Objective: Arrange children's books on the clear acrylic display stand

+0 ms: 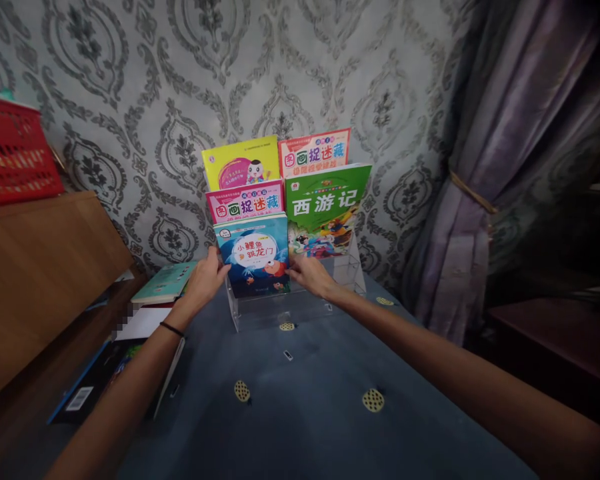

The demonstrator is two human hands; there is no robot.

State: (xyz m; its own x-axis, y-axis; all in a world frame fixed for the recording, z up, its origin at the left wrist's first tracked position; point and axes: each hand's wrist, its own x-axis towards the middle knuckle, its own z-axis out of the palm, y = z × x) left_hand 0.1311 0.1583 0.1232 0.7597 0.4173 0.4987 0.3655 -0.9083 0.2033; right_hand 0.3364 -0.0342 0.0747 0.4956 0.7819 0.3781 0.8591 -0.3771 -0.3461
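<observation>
A blue picture book (256, 275) with an orange fish on its cover stands upright at the front left of a clear tiered stand (270, 313). My left hand (208, 275) grips the book's left edge, and my right hand (310, 275) closes on its right edge. Behind it a pink book (247, 205) shows its upper part, with a yellow book (240, 163) one tier higher. To the right a green book (327, 207) leans in the stand, partly covering another pink book (315, 152). The blue book's lower edge meets the stand; whether it rests fully cannot be seen.
Several books lie at the left, among them a teal one (165, 283) and a black one (97, 387). A wooden box (45, 267) carries a red basket (15, 150). A blue cloth (300, 420) covers the table; a curtain (480, 167) hangs at right.
</observation>
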